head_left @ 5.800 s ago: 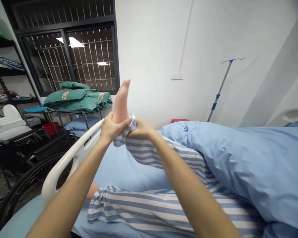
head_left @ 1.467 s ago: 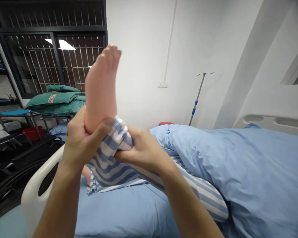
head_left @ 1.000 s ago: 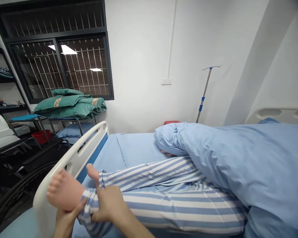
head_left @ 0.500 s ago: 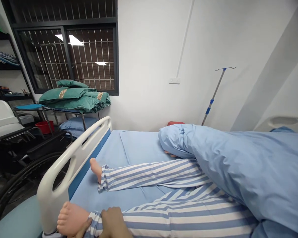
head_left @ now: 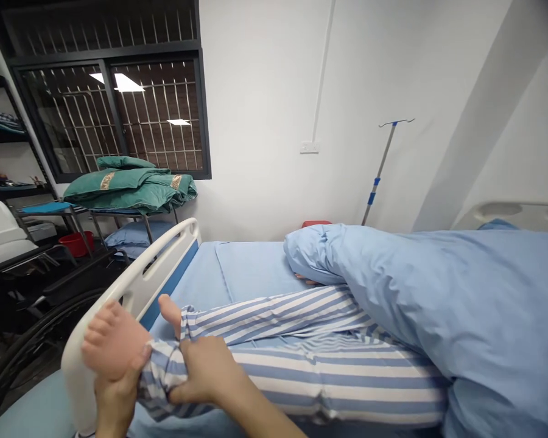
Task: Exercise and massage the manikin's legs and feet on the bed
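Note:
My left hand (head_left: 119, 392) is closed around the heel and ankle of the near foot (head_left: 114, 340), with its thumb by the trouser cuff. Next to it, my right hand (head_left: 210, 368) grips the lower part of the near leg (head_left: 292, 380), over blue-and-white striped trousers. This leg is lifted off the mattress at the foot end, toes pointing up. Beyond it, the far leg (head_left: 274, 316) lies on the blue sheet (head_left: 251, 264), its bare foot (head_left: 170, 313) next to the footboard. A blue quilt (head_left: 420, 292) hides the upper body.
The cream footboard (head_left: 128, 310) rises close to the left of the lifted foot. Past it are a wheelchair (head_left: 27, 322) and a stand with folded green quilts (head_left: 132, 188). An IV pole (head_left: 379, 173) stands behind the bed, near the white wall.
Both hands have come up with the near foot and lower leg between them, raising these from the mattress. The far leg stays lying on the sheet. The view has shifted slightly.

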The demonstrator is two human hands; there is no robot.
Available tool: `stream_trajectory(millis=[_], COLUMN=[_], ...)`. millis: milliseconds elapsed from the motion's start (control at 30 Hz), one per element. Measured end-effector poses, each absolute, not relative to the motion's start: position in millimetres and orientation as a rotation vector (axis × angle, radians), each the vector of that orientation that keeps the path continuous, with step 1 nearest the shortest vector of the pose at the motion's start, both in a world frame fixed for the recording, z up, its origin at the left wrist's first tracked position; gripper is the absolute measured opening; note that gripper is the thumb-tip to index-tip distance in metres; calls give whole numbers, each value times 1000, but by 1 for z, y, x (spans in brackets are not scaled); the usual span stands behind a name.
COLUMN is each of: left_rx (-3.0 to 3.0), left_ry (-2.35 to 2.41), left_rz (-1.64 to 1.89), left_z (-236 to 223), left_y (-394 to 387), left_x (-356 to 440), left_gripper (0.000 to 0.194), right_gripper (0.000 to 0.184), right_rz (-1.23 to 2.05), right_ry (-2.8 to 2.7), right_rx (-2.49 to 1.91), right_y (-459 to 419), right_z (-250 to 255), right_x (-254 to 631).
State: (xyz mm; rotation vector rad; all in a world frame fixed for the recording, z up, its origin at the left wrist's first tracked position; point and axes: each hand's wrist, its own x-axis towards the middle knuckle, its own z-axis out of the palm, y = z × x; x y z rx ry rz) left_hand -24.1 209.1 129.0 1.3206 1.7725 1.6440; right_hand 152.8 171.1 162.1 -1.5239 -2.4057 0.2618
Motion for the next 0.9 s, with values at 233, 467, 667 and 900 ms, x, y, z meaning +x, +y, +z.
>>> stream_trajectory(millis=[233,467,667,900], left_rx=[1612,1983,1657,1135], left_ry=[1617,1304,1361,1477], left_rz=[2032,2133,2083,1831], left_z=[288,354,293,143], left_y=[187,174,196,226], left_x=[51,95,57,-7], left_gripper=[46,39,41,33], right_gripper=[44,38,37,49], right_rz=[34,34,-35,46], right_ry=[-2131,-2000,-2096,-2285], right_rx=[-1528,-1512,-1513,-1590], right_y=[134,121,139,182], right_z=[284,327,284,178], right_x=[215,248,217,160])
